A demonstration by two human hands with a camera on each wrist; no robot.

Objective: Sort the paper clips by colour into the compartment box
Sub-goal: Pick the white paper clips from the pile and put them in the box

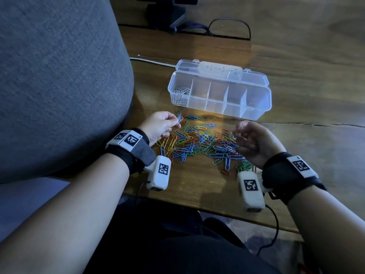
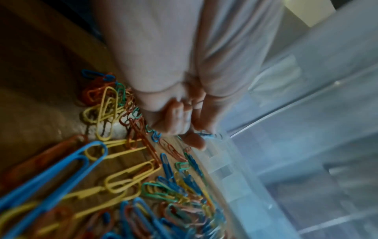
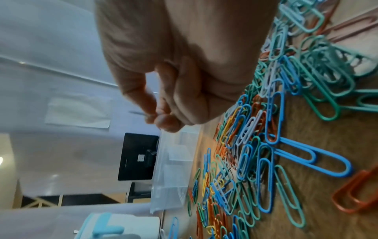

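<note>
Plastic-coated wire paper clips [image 1: 199, 141]: light, springy, slick, tangle-prone; best pinched singly across a loop. Heaped on the wooden bench [image 1: 197, 184] between both hands. Left fingers [image 1: 173, 117] pinching pale clips [image 1: 179, 118]; right fingers [image 3: 163, 120] nipping something thin. Clear compartment box [image 1: 262, 113] just beyond fingertips, nothing barring.

The head view is looking dim and bluish, with a warm glare falling on the bench [image 1: 203, 117] just before the box [image 1: 219, 95]. Edges are bending from the wide lens. Both wrist views are smearing with motion blur, nearest clips [image 2: 51, 174] lying out of focus.
</note>
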